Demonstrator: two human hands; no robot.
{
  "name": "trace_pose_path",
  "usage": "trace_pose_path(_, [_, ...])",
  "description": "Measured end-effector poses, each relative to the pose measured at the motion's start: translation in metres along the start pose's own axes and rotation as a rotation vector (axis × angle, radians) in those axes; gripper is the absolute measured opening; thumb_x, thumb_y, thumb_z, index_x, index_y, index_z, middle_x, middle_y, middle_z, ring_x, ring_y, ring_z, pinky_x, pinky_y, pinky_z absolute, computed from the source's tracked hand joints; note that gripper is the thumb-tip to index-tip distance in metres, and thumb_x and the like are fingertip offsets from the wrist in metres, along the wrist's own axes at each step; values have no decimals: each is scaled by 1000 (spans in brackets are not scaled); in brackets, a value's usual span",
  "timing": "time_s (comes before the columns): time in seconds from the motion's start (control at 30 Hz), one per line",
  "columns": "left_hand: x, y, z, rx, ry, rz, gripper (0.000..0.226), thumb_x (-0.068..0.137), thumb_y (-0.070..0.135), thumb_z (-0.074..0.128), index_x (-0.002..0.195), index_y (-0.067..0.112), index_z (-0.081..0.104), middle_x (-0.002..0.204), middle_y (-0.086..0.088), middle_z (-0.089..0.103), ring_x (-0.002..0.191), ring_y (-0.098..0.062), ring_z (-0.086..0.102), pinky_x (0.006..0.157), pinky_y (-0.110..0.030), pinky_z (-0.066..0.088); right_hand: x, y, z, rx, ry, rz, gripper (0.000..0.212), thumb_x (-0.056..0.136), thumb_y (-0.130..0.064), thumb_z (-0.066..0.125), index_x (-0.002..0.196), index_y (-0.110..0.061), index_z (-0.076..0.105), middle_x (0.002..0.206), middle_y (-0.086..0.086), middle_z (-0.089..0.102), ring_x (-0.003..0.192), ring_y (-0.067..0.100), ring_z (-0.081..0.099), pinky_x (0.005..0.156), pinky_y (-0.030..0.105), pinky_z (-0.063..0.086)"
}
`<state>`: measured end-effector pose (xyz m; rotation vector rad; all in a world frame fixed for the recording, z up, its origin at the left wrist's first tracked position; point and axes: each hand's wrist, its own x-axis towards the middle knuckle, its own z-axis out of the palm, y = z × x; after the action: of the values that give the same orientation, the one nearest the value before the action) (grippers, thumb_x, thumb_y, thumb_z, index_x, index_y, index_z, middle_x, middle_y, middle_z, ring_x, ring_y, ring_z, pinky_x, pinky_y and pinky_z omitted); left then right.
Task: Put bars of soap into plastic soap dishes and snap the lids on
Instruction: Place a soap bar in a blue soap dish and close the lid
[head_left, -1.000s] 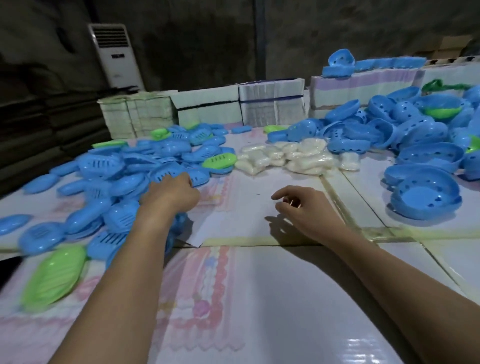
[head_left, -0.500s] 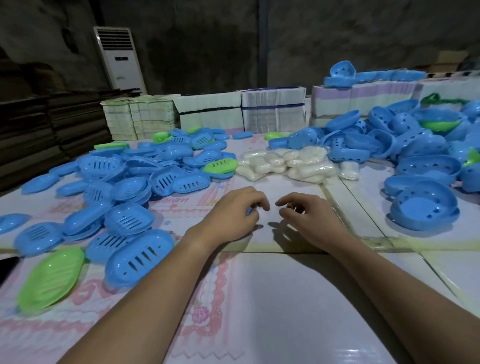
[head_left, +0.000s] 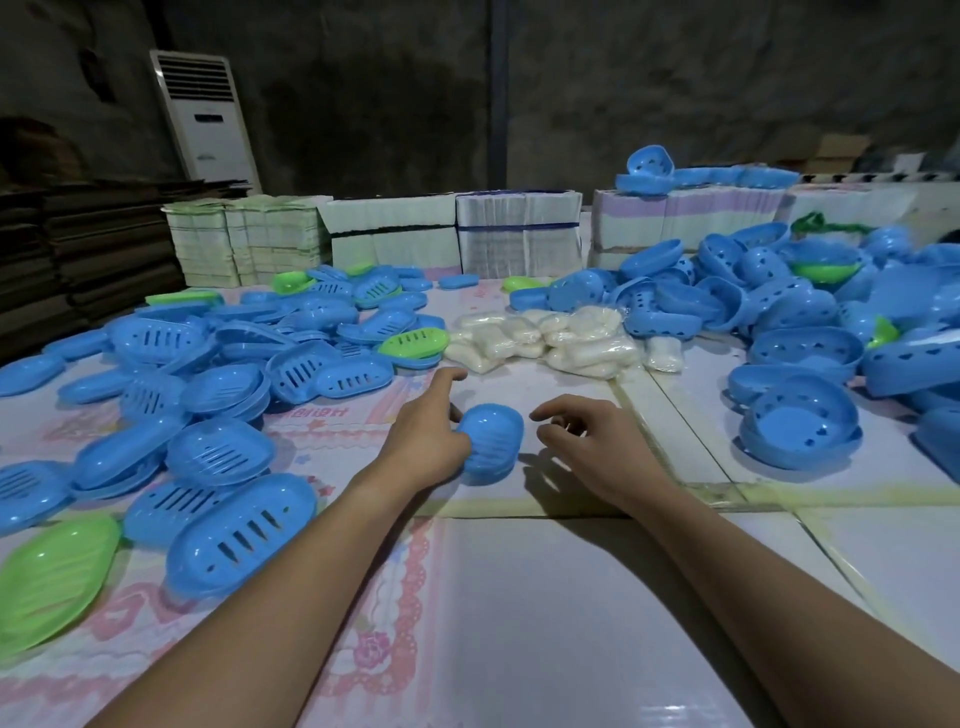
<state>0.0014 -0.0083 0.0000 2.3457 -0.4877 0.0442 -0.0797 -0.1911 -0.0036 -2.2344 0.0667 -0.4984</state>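
**One blue lid in hand at the soap table**

My left hand holds a blue lid by its left edge, thumb curled against it and forefinger pointing straight out toward the far side; the lid sits domed side up on the table. My right hand hovers just right of the lid, fingers loosely curled, holding nothing and not touching it. Just beyond both hands lies a heap of wrapped white soap bars. To the left spreads a pile of slotted blue lids, with a green lid at the near left edge. To the right sit the deeper blue dishes with holes in their bottoms. Bundled stacks of flat cartons line the far edge, and a white air conditioner stands behind them at left.
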Motion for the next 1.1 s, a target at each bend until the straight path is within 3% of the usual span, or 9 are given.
trace_pose_path(0.07, [-1, 3, 3, -77, 47, 10, 72, 82, 1, 60, 142, 35, 39, 102, 7, 57, 82, -16, 59, 66, -32, 49, 1, 1, 0, 4, 14, 9, 15, 88, -19, 63, 94, -30, 72, 76, -7, 64, 71, 8, 57, 70, 22, 45])
trace_pose_path(0.17, [-1, 8, 13, -150, 40, -7, 63, 88, 3, 58, 138, 36, 42, 103, 9, 56, 85, -11, 58, 60, -25, 43, 3, 4, -2, -31, 41, 30, 15, 89, -21, 63, 96, -31, 72, 76, -6, 63, 71, 8, 57, 67, 23, 46])
trace_pose_path(0.3, [-5, 25, 18, -815, 55, -261, 54, 90, -8, 48, 136, 22, 49, 111, -9, 60, 90, -23, 64, 62, -31, 50, 6, 6, -10, -4, 126, 19, 10, 90, -25, 62, 93, -32, 70, 71, -5, 63, 63, 5, 56, 61, 21, 44])
trace_pose_path(0.43, [-15, 45, 15, -1423, -60, -537, 26, 86, -8, 46, 103, 7, 59, 96, -18, 57, 75, -27, 61, 58, -32, 50, 6, 5, -12, 80, 119, -23, 10, 90, -35, 61, 84, -35, 69, 74, -4, 67, 67, 8, 58, 67, 28, 47])
trace_pose_path(0.53, [-19, 45, 14, -1712, -168, -587, 29, 83, -10, 45, 109, -9, 58, 102, -26, 64, 89, -32, 65, 73, -32, 57, 6, 7, -8, 69, 114, -25, 6, 88, -36, 63, 86, -39, 68, 76, -6, 68, 68, 7, 59, 69, 28, 48])
trace_pose_path(0.67, [-19, 46, 17, -1694, -182, -584, 42, 85, -17, 35, 118, -7, 59, 102, -27, 68, 88, -36, 65, 71, -44, 58, 15, 14, -7, -6, 157, -26, 15, 86, -23, 64, 95, -34, 70, 70, -9, 63, 69, 4, 57, 67, 21, 46])
trace_pose_path(0.83, [-18, 38, 28, -1707, -172, -558, 63, 85, -18, 28, 129, 18, 56, 130, -28, 51, 100, -53, 59, 68, -64, 52, 51, 24, -14, -603, 83, 43, 52, 86, -23, 58, 138, -23, 50, 134, 4, 54, 125, 28, 40, 100, 38, 39])
trace_pose_path(1.0, [-19, 33, 30, -1695, -231, -472, 59, 85, -5, 45, 133, 27, 56, 134, -26, 51, 104, -52, 61, 68, -63, 58, 83, 29, -13, -869, -6, 164, 65, 84, -19, 52, 145, -22, 30, 151, 3, 32, 143, 33, 17, 108, 54, 27])
trace_pose_path(1.1, [-19, 32, 30, -1686, -267, -438, 59, 82, 2, 50, 136, 26, 55, 130, -25, 56, 90, -44, 67, 68, -54, 60, 94, 32, -16, -977, -45, 194, 56, 85, -24, 53, 139, -21, 37, 143, 3, 39, 137, 35, 23, 105, 55, 28])
